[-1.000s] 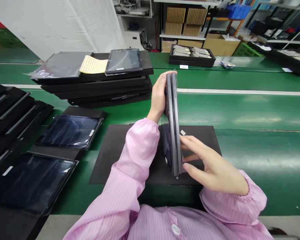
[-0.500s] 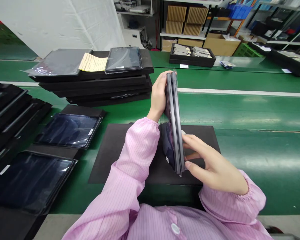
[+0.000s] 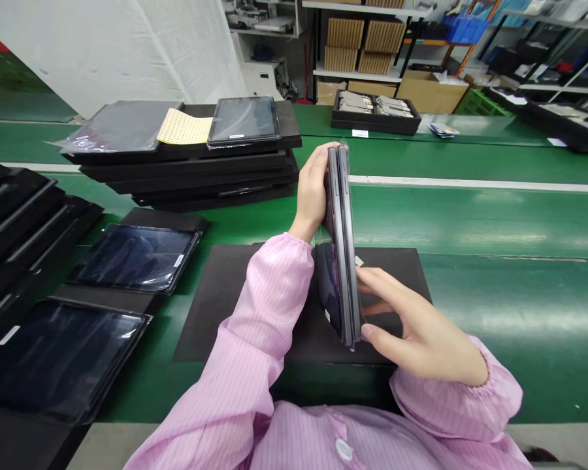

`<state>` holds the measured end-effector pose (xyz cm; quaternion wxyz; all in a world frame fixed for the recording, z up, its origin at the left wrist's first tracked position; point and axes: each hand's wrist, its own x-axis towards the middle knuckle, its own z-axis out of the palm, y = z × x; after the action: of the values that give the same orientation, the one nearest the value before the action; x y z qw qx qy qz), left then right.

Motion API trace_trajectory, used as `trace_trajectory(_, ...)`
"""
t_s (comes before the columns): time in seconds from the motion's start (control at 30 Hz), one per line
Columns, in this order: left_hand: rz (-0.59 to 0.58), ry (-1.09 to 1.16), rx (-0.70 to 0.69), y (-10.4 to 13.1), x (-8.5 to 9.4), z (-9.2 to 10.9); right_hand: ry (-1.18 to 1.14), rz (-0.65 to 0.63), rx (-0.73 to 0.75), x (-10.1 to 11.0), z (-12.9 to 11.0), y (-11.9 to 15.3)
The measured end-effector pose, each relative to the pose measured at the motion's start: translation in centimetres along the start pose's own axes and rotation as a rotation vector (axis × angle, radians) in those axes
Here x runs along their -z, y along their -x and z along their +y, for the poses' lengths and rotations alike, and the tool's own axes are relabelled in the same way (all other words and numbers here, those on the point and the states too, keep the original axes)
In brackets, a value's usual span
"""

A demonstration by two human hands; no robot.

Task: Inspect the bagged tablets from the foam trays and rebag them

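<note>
Two tablets (image 3: 343, 248) in clear film stand upright on edge, face to face, above a black foam sheet (image 3: 255, 300) on the green bench. My left hand (image 3: 313, 189) holds them at the far upper end, its fingers partly hidden behind them. Against the right face of the pair rest the fingertips and thumb of my right hand (image 3: 416, 326), with the fingers apart. A small white label shows low on the left tablet's screen.
Stacked black trays (image 3: 191, 166) at the back left carry a tablet (image 3: 245, 120) and a yellow dotted sheet (image 3: 185, 126). Wrapped tablets (image 3: 137, 256) and more trays lie left. A black box (image 3: 375, 123) of grey parts stands at the back.
The view has shifted very slightly. Both hands and the pair of tablets keep nearly the same pose.
</note>
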<state>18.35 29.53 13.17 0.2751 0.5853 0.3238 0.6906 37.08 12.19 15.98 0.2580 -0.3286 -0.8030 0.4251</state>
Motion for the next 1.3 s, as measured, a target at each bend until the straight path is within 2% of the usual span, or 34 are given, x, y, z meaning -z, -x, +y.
trace_trajectory(0.3,-0.03,0.06,-0.037,0.3,-0.5,1.1,0.027,0.057,-0.048,-0.3,-0.2,0.1)
trace_trajectory(0.43,-0.052,0.088,-0.043,0.7,-0.9,2.1,0.054,0.12,-0.042,-0.4,-0.1,0.0)
trace_trajectory(0.63,-0.076,0.108,-0.021,1.5,-1.6,3.8,0.041,0.136,-0.053,-0.4,-0.5,0.1)
trace_trajectory(0.87,-0.082,0.105,-0.072,1.9,-2.0,5.0,0.005,0.183,-0.064,-0.4,-0.6,0.0)
trace_trajectory(0.97,-0.088,0.085,-0.075,2.2,-2.2,5.5,-0.045,0.262,-0.019,-0.5,-0.4,-0.2)
trace_trajectory(1.1,-0.138,0.057,-0.082,2.6,-2.3,6.0,-0.124,0.44,0.066,-1.1,-0.2,-0.8)
trace_trajectory(1.23,-0.242,0.067,-0.118,3.1,-2.3,6.4,-0.21,0.654,0.138,-1.7,0.1,-1.9)
trace_trajectory(1.3,-0.311,0.077,-0.122,3.2,-2.0,6.5,-0.248,0.714,0.17,-1.9,0.2,-2.5)
